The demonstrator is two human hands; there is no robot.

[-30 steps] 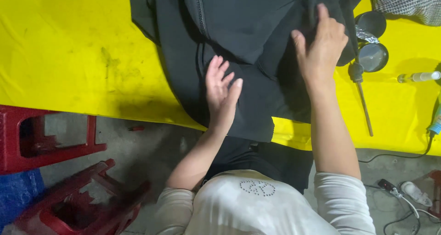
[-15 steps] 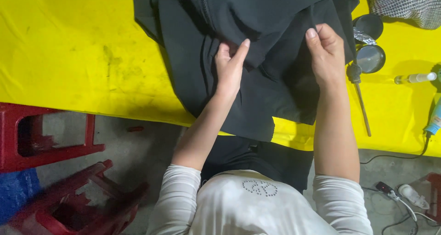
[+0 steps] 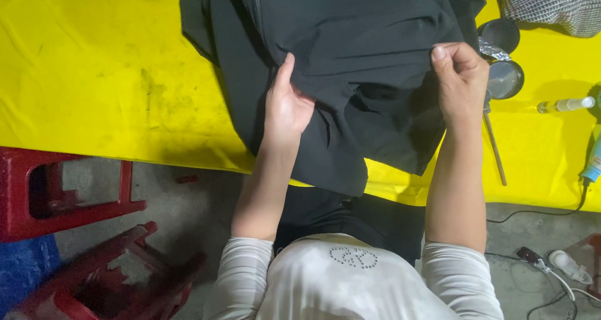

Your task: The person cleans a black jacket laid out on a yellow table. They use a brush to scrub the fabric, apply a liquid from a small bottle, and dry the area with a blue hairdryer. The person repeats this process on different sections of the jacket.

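A black garment [image 3: 350,38] with a zip lies on the yellow table cover [image 3: 94,76], its lower part hanging over the near edge. My left hand [image 3: 285,104] pinches a fold of the fabric near the garment's middle, thumb on top. Further right, my right hand [image 3: 462,76] grips the same fold at the garment's right side. The cloth is stretched taut between both hands.
Right of the garment sit two round dark tins [image 3: 504,57], a thin-handled tool [image 3: 494,141], a small clear bottle [image 3: 566,105] and a blue corded tool [image 3: 591,163]. Checked cloth [image 3: 551,4] lies at the far right. Red plastic stools [image 3: 69,188] stand on the floor left.
Both hands went from lying flat on the garment to pinching its fold. They have drawn apart, left hand leftward, right hand rightward, pulling the fabric taut.
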